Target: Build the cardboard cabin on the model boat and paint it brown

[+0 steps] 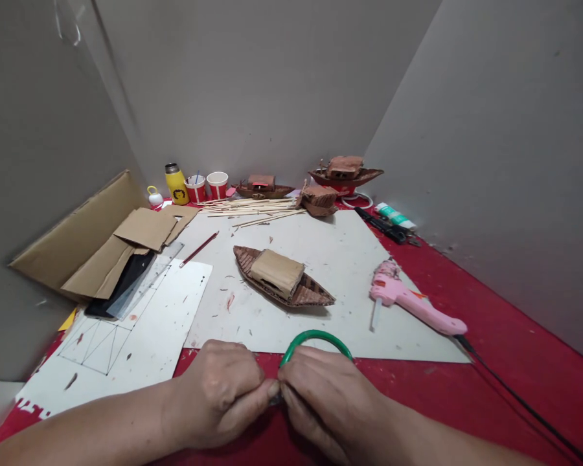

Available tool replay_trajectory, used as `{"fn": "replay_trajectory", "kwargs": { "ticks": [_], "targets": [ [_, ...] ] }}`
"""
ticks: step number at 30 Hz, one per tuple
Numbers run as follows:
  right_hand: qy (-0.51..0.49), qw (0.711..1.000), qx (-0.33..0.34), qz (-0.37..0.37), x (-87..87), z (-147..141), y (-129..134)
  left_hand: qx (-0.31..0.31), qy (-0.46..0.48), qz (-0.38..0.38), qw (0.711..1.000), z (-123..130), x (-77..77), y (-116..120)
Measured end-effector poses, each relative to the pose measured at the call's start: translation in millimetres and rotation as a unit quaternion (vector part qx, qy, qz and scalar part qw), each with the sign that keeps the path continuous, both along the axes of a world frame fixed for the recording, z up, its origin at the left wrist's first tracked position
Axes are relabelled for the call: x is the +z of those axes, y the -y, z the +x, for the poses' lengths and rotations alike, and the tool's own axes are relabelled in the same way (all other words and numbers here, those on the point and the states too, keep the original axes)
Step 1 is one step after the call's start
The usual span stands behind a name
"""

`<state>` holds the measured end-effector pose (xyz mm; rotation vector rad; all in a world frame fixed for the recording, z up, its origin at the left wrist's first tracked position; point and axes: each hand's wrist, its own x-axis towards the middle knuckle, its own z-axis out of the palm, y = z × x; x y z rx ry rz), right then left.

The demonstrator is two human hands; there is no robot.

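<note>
Open lane between nearest boat (282, 277) and glue gun (412, 300); cardboard (146, 226) blocks left, sticks (252, 206) far side.

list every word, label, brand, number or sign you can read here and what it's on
No words or numbers can be read.
Yellow bottle: a dark round emblem, no legible lettering.
Teal-and-white tube: any print is too small and blurred.
Line drawing: ruled lines, no readable text.
</note>
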<state>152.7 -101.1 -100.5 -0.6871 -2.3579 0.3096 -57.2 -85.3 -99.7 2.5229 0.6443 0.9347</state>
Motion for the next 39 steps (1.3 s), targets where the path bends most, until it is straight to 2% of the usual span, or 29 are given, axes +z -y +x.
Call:
{"fn": "replay_trajectory", "kwargs": {
  "ticks": [7, 10, 12, 14, 15, 17, 19, 23, 28, 33, 39],
  "targets": [
    [-0.041, 0.999, -0.035, 0.003, -2.7, -4, 5, -0.005, 0.007, 0.044, 0.999, 5, 8.9, 1],
    [-0.034, 0.996, -0.085, 0.000, -3.3, 2, -3, -0.025, 0.016, 0.065, 0.997, 0, 16.0, 7],
    [-0.040, 0.992, -0.114, -0.033, 0.0, 7, -9, -0.032, 0.018, 0.080, 0.996, -8, 20.6, 6],
    [-0.059, 0.991, -0.105, -0.066, 5.8, 10, -13, 0.019, 0.027, 0.082, 0.996, -17, 22.7, -4],
    [-0.072, 0.991, -0.083, -0.072, 8.8, 11, -13, 0.085, 0.020, 0.071, 0.994, -21, 22.3, -13],
    [-0.088, 0.993, -0.038, -0.064, 13.7, 11, -11, 0.194, -0.044, 0.022, 0.980, -25, 18.4, -34],
    [-0.085, 0.995, -0.010, -0.058, 15.6, 10, -8, 0.234, -0.145, -0.040, 0.961, -25, 11.3, -54],
    [-0.076, 0.995, 0.005, -0.060, 11.8, 9, -8, 0.208, -0.214, -0.080, 0.951, -17, -4.2, -73],
    [-0.078, 0.996, 0.010, -0.040, 8.4, 9, -8, 0.170, -0.250, -0.106, 0.947, -8, -9.6, -67],
    [-0.061, 0.997, 0.012, -0.042, 9.7, 9, -5, 0.096, -0.259, -0.113, 0.955, -17, -4.0, -53],
    [-0.030, 0.999, 0.031, -0.031, 7.4, 11, 0, 0.094, -0.250, -0.130, 0.955, -41, 5.4, -17]
  ]
}}
